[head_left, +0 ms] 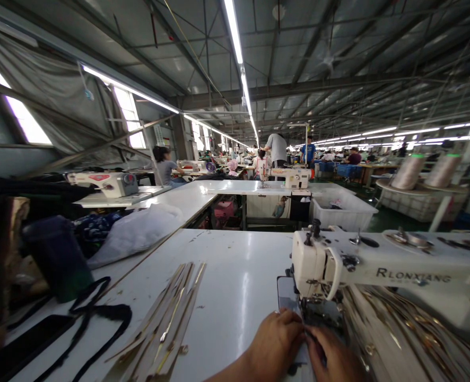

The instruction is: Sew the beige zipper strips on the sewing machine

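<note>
My left hand (275, 339) rests on the machine bed just in front of the needle area of a white sewing machine (378, 260). Beside it, fingertips almost touching, is my right hand (332, 354). Both hands have their fingers bent and pressed together; what they pinch is mostly hidden, with only a small dark bit showing between them. To the right, under the machine arm, lies a heap of beige zippers (394, 329) with gold-coloured teeth and pulls. More beige zippers (171, 318) are spread in a bundle on the white table, left of my hands.
At left are a black strap (99, 313), a dark flat object (28, 345), a dark blue-green container (58, 257) and a white plastic bag (139, 228). Ahead stand another sewing machine (286, 176) and a white bin (344, 209). Thread cones (408, 171) stand at right; several people work farther off.
</note>
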Action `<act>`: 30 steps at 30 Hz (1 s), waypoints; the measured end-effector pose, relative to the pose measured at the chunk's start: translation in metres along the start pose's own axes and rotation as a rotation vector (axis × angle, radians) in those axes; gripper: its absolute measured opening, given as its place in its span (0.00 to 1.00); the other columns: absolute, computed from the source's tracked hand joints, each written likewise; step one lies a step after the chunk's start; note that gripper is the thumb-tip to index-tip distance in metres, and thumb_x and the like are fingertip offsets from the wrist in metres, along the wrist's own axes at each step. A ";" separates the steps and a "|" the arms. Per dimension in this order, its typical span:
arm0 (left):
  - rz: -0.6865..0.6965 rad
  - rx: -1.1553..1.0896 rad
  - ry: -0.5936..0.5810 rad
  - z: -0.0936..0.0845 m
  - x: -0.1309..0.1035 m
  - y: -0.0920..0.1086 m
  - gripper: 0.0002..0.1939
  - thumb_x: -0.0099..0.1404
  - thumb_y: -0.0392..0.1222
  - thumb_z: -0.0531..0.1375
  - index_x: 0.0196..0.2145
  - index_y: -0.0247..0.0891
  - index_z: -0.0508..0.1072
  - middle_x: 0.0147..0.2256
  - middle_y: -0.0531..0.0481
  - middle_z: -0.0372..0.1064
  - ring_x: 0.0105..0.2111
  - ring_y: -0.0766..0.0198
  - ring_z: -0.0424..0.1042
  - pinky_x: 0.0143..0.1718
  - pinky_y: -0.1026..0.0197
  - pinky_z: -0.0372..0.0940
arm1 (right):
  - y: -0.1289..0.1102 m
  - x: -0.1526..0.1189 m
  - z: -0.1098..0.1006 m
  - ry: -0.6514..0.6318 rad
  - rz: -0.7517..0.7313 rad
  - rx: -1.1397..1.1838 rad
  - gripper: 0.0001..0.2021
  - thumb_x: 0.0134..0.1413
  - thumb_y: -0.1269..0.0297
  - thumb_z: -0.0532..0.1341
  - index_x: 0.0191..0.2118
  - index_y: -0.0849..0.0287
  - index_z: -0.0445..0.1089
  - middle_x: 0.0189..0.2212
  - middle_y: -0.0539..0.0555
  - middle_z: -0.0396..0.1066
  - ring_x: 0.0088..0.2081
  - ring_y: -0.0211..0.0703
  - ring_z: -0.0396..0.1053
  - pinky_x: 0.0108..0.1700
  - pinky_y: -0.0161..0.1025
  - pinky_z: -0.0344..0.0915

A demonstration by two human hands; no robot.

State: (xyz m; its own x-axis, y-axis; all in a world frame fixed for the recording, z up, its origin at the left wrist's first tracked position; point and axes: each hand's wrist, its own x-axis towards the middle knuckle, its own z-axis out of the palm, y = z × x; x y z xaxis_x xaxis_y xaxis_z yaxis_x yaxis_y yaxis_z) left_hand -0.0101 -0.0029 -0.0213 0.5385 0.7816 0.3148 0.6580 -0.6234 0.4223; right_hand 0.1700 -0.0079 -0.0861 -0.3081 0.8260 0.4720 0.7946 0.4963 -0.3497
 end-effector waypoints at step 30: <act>0.019 -0.018 0.010 -0.001 0.000 -0.001 0.08 0.66 0.34 0.56 0.38 0.39 0.76 0.39 0.49 0.72 0.41 0.60 0.69 0.45 0.61 0.66 | -0.013 0.002 -0.005 -0.022 0.106 -0.021 0.16 0.61 0.67 0.48 0.44 0.56 0.72 0.39 0.54 0.76 0.38 0.40 0.76 0.35 0.30 0.69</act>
State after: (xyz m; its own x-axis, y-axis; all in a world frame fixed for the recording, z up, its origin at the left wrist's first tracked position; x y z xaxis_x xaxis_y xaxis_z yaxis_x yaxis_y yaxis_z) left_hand -0.0116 -0.0022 -0.0215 0.5457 0.7695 0.3317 0.6378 -0.6381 0.4312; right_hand 0.1614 -0.0143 -0.0767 -0.2332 0.8794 0.4151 0.8340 0.4004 -0.3797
